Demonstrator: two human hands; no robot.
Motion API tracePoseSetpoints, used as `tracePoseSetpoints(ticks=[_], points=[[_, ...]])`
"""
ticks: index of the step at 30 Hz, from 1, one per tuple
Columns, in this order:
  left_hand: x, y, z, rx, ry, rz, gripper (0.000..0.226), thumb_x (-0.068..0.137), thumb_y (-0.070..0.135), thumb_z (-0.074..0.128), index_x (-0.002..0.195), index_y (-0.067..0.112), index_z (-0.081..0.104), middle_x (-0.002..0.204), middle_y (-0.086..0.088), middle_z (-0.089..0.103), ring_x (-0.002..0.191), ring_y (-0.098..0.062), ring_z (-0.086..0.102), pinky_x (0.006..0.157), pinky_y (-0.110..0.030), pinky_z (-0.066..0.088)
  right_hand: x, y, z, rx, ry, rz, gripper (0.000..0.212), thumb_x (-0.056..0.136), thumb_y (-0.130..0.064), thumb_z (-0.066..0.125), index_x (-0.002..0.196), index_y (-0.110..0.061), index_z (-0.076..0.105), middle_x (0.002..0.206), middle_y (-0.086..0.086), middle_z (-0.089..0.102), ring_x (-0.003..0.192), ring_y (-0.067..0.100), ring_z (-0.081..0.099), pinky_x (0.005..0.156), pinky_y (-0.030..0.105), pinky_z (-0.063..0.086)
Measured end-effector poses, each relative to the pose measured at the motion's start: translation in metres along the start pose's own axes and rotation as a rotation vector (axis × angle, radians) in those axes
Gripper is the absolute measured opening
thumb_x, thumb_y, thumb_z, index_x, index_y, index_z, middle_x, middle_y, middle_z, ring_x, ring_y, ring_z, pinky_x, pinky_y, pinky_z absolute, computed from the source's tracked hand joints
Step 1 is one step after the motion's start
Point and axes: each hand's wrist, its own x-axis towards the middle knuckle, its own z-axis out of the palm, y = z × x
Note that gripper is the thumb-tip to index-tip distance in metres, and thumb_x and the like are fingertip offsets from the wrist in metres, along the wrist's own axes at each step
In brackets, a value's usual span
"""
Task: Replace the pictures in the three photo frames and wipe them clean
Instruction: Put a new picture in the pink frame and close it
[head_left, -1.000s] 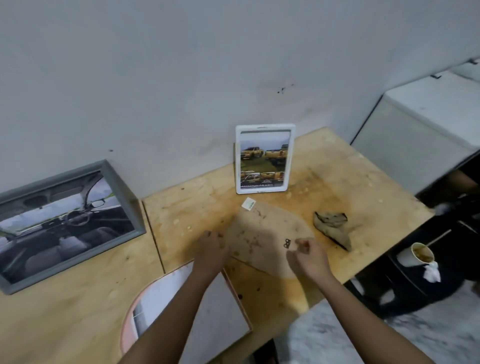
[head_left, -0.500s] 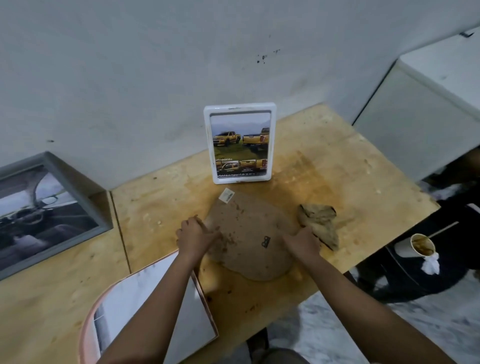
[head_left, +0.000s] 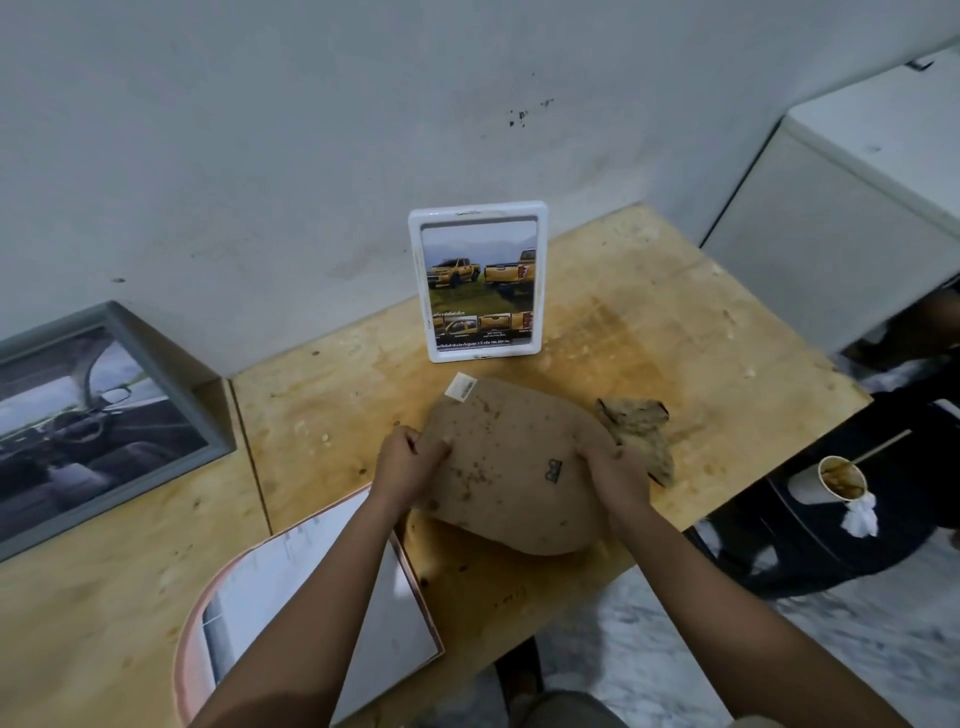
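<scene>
Hands on both sides of the brown backing board (head_left: 511, 467): left hand (head_left: 402, 465) fingers curled over its left edge, right hand (head_left: 615, 475) gripping the right edge. Board sits mid-surface (head_left: 675, 322), in front of the white frame (head_left: 478, 283) with yellow trucks. Crumpled rag (head_left: 641, 431) just beside it, pink frame (head_left: 311, 618) lower left, grey frame (head_left: 98, 421) against the wall.

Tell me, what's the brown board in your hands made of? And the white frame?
The brown backing board looks like pressed fibreboard or thick card: matte, speckled, flat, with a barcode sticker. The white photo frame looks like smooth plastic: glossy, with rounded corners. Neither is certain.
</scene>
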Motion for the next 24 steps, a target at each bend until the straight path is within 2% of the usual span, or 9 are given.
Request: tracePoseSetpoints(ticks=[4, 6, 9, 11, 14, 15, 17, 19, 24], points=[[-0.016, 0.01, -0.015, -0.074, 0.02, 0.042, 0.024, 0.091, 0.032, 0.055, 0.082, 0.015, 0.041, 0.079, -0.003, 0.046, 0.076, -0.02, 0.045, 0.061, -0.03, 0.037, -0.02, -0.023, -0.005, 0.02, 0.064, -0.166, 0.022, 0.091, -0.034, 0.046, 0.079, -0.016, 0.046, 0.082, 0.005, 0.047, 0.07, 0.019, 0.045, 0.055, 0.031, 0.032], [-0.023, 0.015, -0.025, -0.029, 0.054, 0.087, 0.021, 0.09, 0.03, 0.055, 0.091, 0.012, 0.044, 0.085, -0.003, 0.047, 0.082, -0.021, 0.047, 0.062, -0.029, 0.037, -0.032, -0.039, -0.003, 0.006, 0.115, -0.235, 0.022, 0.092, -0.031, 0.042, 0.081, -0.013, 0.049, 0.077, 0.003, 0.046, 0.07, 0.018, 0.043, 0.054, 0.029, 0.03], [-0.038, 0.024, -0.046, 0.174, 0.171, 0.227, 0.045, 0.087, 0.034, 0.058, 0.123, 0.01, 0.045, 0.119, -0.007, 0.047, 0.113, -0.024, 0.043, 0.09, -0.034, 0.042, -0.052, -0.062, 0.008, -0.068, 0.157, -0.412, 0.029, 0.093, -0.038, 0.044, 0.082, -0.012, 0.05, 0.071, -0.002, 0.043, 0.067, 0.014, 0.04, 0.053, 0.027, 0.029], [-0.048, 0.029, -0.064, 0.34, 0.263, 0.324, 0.066, 0.085, 0.041, 0.059, 0.139, 0.011, 0.035, 0.141, -0.009, 0.033, 0.133, -0.026, 0.026, 0.109, -0.039, 0.028, -0.067, -0.075, 0.017, -0.096, 0.103, -0.558, 0.033, 0.093, -0.04, 0.047, 0.074, -0.013, 0.048, 0.065, -0.002, 0.041, 0.063, 0.013, 0.038, 0.052, 0.029, 0.028], [-0.062, 0.039, -0.091, 0.515, 0.29, 0.396, 0.072, 0.086, 0.052, 0.055, 0.143, 0.012, 0.033, 0.151, -0.007, 0.027, 0.144, -0.023, 0.011, 0.117, -0.045, 0.003, -0.089, -0.097, 0.035, -0.153, -0.044, -0.75, 0.038, 0.091, -0.039, 0.053, 0.065, -0.013, 0.044, 0.061, -0.001, 0.04, 0.058, 0.012, 0.038, 0.053, 0.029, 0.028], [-0.068, 0.042, -0.099, 0.535, 0.295, 0.422, 0.067, 0.086, 0.053, 0.054, 0.139, 0.013, 0.04, 0.147, -0.005, 0.035, 0.143, -0.023, 0.018, 0.116, -0.045, 0.002, -0.097, -0.104, 0.041, -0.187, -0.104, -0.799, 0.039, 0.09, -0.04, 0.055, 0.065, -0.013, 0.043, 0.061, 0.0, 0.041, 0.058, 0.012, 0.038, 0.054, 0.029, 0.028], [-0.082, 0.044, -0.116, 0.492, 0.289, 0.47, 0.052, 0.084, 0.052, 0.057, 0.122, 0.017, 0.056, 0.127, -0.001, 0.057, 0.124, -0.02, 0.047, 0.112, -0.042, 0.024, -0.11, -0.117, 0.054, -0.262, -0.228, -0.875, 0.041, 0.087, -0.044, 0.057, 0.069, -0.008, 0.05, 0.066, 0.006, 0.05, 0.063, 0.016, 0.045, 0.058, 0.032, 0.032], [-0.098, 0.041, -0.132, 0.36, 0.245, 0.444, 0.04, 0.081, 0.052, 0.061, 0.106, 0.021, 0.062, 0.102, 0.003, 0.066, 0.094, -0.015, 0.06, 0.086, -0.034, 0.048, -0.123, -0.127, 0.066, -0.31, -0.339, -0.951, 0.043, 0.083, -0.048, 0.059, 0.072, -0.007, 0.053, 0.072, 0.013, 0.055, 0.067, 0.019, 0.049, 0.06, 0.034, 0.035], [-0.133, 0.013, -0.157, -0.08, 0.247, 0.317, 0.024, 0.082, 0.038, 0.068, 0.08, 0.015, 0.063, 0.07, 0.007, 0.056, 0.063, -0.005, 0.052, 0.061, -0.023, 0.041, -0.156, -0.141, 0.095, -0.357, -0.415, -1.042, 0.045, 0.07, -0.059, 0.065, 0.068, -0.015, 0.055, 0.065, -0.002, 0.058, 0.068, 0.019, 0.057, 0.06, 0.035, 0.043]])
